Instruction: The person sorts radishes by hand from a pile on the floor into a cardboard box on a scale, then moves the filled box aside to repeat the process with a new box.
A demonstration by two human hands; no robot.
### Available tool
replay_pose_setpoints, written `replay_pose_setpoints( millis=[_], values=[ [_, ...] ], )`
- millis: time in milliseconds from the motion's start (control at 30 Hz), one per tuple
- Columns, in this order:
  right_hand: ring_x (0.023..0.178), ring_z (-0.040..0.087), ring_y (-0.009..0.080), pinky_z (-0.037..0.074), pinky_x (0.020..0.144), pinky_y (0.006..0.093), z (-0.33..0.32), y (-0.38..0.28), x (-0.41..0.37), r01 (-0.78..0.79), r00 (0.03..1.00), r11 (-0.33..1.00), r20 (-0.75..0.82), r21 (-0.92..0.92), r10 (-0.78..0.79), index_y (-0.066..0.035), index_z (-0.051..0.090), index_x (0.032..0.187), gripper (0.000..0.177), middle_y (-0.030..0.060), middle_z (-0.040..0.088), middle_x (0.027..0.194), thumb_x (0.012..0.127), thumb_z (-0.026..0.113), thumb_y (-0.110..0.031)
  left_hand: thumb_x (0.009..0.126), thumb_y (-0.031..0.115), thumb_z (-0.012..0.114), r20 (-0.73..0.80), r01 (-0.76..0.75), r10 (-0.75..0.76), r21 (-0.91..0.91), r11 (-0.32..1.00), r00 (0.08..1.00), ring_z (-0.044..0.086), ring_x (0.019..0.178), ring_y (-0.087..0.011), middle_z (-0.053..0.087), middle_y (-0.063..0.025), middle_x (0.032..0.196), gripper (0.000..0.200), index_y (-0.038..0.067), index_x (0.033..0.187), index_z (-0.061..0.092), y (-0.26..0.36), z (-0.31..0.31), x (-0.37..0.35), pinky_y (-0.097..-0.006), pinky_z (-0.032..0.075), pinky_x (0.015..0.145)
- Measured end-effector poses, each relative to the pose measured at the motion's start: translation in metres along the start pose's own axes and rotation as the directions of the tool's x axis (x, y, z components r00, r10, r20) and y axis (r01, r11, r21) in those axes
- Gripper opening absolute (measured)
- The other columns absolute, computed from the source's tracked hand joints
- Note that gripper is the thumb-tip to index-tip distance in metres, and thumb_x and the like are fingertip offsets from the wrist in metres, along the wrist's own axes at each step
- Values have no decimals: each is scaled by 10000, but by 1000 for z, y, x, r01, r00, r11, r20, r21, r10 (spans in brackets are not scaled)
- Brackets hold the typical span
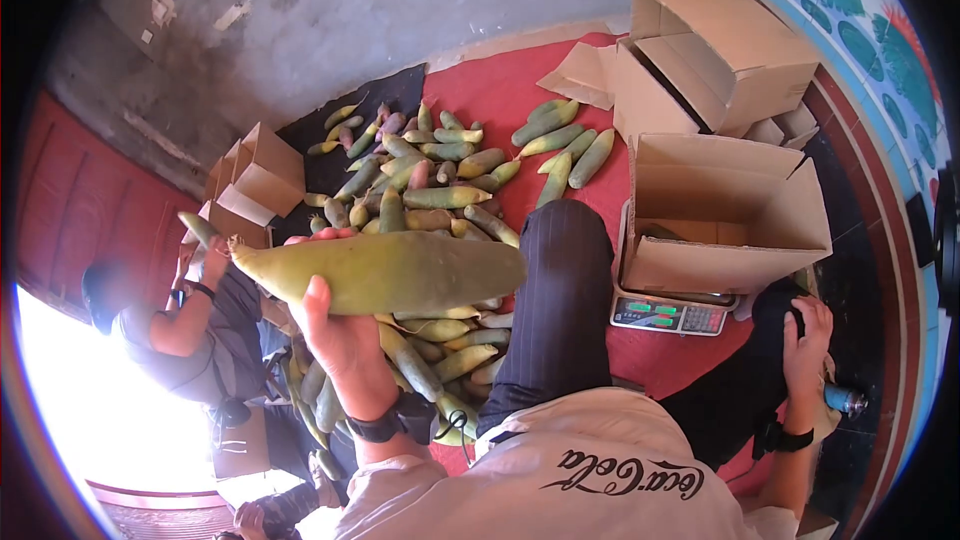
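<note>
The large green radish (390, 272), left of the scale (668, 314), lies nearly crosswise to the view: its tapered, stringy tip points away from the scale, its blunt end toward it. The left grip (345, 342) is closed around it nearer the tapered end, thumb on the near side and fingertips showing past the far edge; most of its length extends scaleward. The right grip (806, 342), right of the scale, rests loosely spread on a knee. Left of the scale, 1 pile of radishes (440, 197) covers red cloth (560, 55); 1 open carton (690, 265) sits on the scale. The shirt (600, 450), nearer than the scale, reads "Coca-Cola" upside down; the scale's green digits are too small to read.
</note>
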State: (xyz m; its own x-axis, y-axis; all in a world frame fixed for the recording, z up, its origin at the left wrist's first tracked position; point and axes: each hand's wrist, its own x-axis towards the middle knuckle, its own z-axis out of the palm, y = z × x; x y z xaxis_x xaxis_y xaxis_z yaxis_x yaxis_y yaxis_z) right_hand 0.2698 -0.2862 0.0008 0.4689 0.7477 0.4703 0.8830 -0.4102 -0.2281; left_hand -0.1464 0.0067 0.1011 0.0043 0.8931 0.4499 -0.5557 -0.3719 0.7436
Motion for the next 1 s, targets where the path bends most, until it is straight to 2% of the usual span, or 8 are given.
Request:
replay_pose_setpoints(
  millis=[67,133,267,400,467,833,933,1000],
  values=[
    [987,538,313,404,886,377,-7,-29,5,-162,986,942,85,294,143,1,560,1013,227,156,573,1043,794,556,-59,784,175,600,73,56,-41,-205,977,996,471,1131,-319,519,-159,1161,515,34,1234,393,4,18,-5,-469,344,1014],
    [1002,542,302,404,899,363,-14,-60,13,-137,988,856,135,499,79,0,556,1056,299,153,573,1066,773,588,-94,760,214,621,78,81,-67,-196,977,995,484,1094,-313,522,-153,1130,542,43,1223,397,0,37,-9,-480,343,1007],
    [1099,507,327,386,955,382,-28,-121,31,53,936,751,230,658,-267,-14,511,1180,579,156,526,1198,682,713,-230,650,289,713,187,340,-309,-163,926,932,530,981,-338,513,-183,1043,684,35,1184,370,-24,84,-25,-458,444,885],
    [1162,476,314,370,982,380,-8,-142,27,5,837,703,382,711,-392,-15,406,1278,799,161,462,1279,615,786,-249,712,216,685,345,523,-434,-232,820,832,536,997,-300,518,-176,1058,581,36,1170,376,-51,119,-41,-440,452,878],
    [1143,496,292,385,963,360,2,-141,18,-222,882,600,420,768,-211,-3,400,1272,834,166,480,1252,577,814,-206,761,162,648,401,621,-493,-315,718,772,543,1003,-261,539,-155,1050,472,28,1146,409,-65,125,-46,-404,448,892],
    [1002,531,148,406,890,284,-21,-86,25,-455,884,400,457,796,97,50,462,1201,723,75,560,1077,581,743,-193,959,328,430,516,792,-675,-13,610,528,463,1162,-189,507,-88,1220,429,11,1248,433,-154,127,-36,-351,337,1006],
    [998,538,157,404,897,282,-40,-74,35,-484,874,439,444,757,199,53,459,1210,741,76,564,1078,586,734,-236,933,299,486,585,428,-616,444,787,527,464,1166,-240,513,-130,1217,444,-29,1232,453,-167,127,-32,-355,344,994],
    [1003,539,162,400,904,284,-42,-60,37,-450,893,489,365,747,265,47,461,1218,747,82,564,1077,589,729,-255,873,308,568,728,-217,-370,574,790,577,447,1175,-303,484,-194,1232,501,-11,1241,448,-187,122,-32,-379,345,995]
  ],
)
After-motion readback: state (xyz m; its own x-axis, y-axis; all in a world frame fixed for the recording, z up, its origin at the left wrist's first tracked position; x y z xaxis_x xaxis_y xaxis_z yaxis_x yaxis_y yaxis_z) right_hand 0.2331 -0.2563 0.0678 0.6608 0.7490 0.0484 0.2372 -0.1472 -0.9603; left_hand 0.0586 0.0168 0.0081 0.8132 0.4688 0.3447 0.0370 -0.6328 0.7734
